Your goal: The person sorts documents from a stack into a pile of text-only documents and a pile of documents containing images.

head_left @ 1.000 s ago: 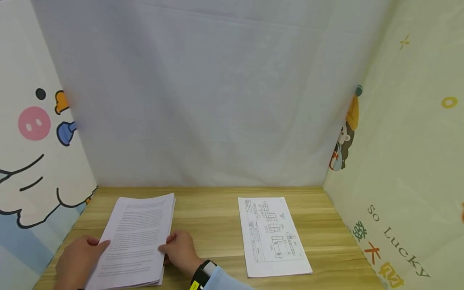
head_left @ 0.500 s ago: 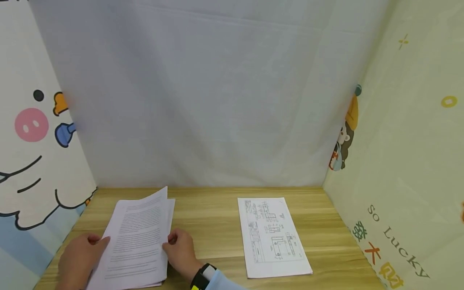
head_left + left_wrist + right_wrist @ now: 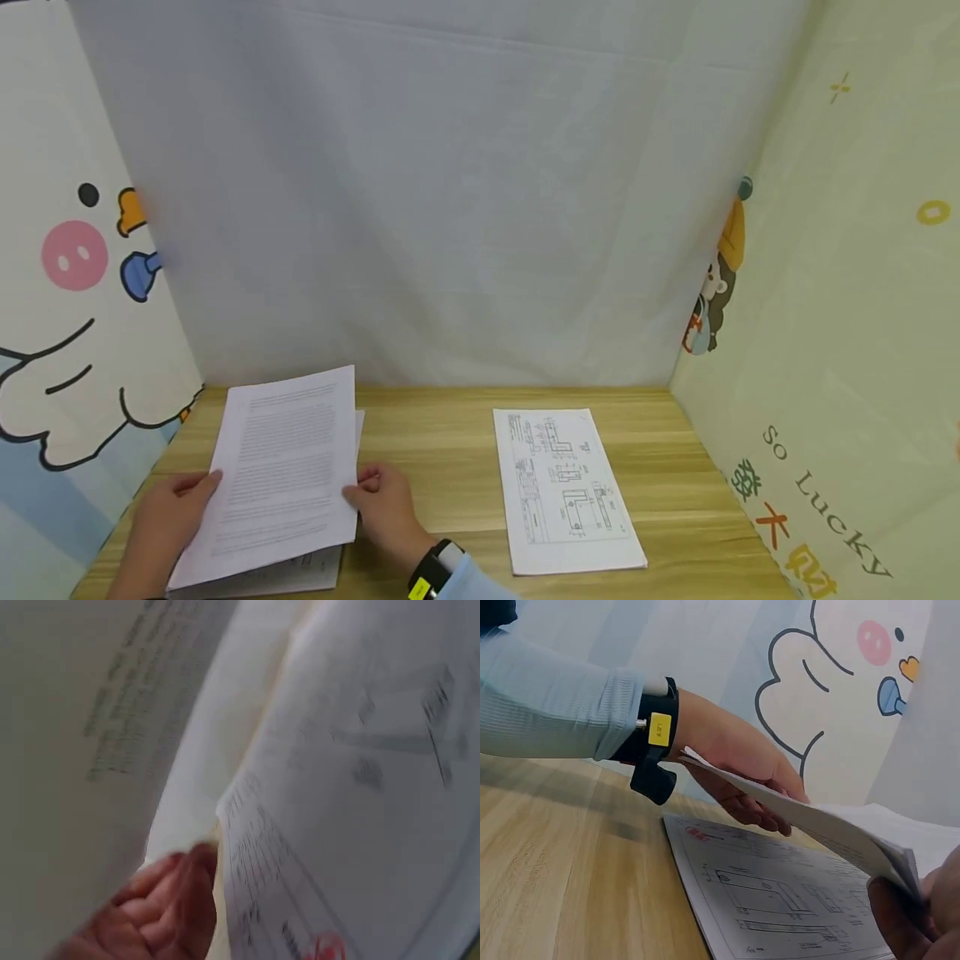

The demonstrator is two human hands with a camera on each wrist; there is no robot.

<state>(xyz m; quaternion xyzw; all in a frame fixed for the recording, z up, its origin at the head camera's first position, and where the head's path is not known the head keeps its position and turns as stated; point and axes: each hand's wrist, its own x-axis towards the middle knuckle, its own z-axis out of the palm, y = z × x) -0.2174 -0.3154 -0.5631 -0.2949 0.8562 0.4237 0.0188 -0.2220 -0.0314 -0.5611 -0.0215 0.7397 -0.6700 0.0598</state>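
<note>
Both hands hold a thin sheaf of text-printed sheets (image 3: 288, 467) by its long edges, raised at a tilt. My left hand (image 3: 171, 517) pinches the left edge, thumb on top. On the right edge, the thumb and fingers of my right hand (image 3: 384, 500) pinch the paper. Below lies another paper stack (image 3: 765, 892) on the table, its top sheet printed with a technical drawing and a red mark. In the head view the sheaf hides most of that stack. The right wrist view shows a gap between the sheaf (image 3: 817, 825) and the stack.
A second stack of drawing sheets (image 3: 562, 483) lies to the right on the wooden table (image 3: 427, 433). A grey-white cloth (image 3: 450, 208) hangs behind, with printed cloths (image 3: 75, 350) at the left and at the right (image 3: 840, 333).
The text sheaf has been raised off the lower stack, its right side first, and both hands have risen slightly with it. The drawing on the lower stack has come into view.
</note>
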